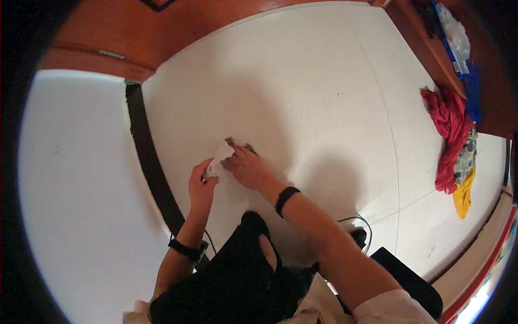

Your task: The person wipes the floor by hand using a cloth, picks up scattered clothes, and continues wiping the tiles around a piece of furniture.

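Left hand (pixel 202 186) pinching crumpled white paper (pixel 221 153) right of the black skirting strip (pixel 147 151), right hand (pixel 251 169) touching a dark clump (pixel 250 147) farther right of the strip, finger grip unclear.

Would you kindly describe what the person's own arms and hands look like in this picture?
The left hand and right hand are both ungloved, and the forearms are bare. The left wrist wears a black strap with a watch-like piece; the right wrist wears a plain-looking black band. Pale sleeves show at the lower edge.
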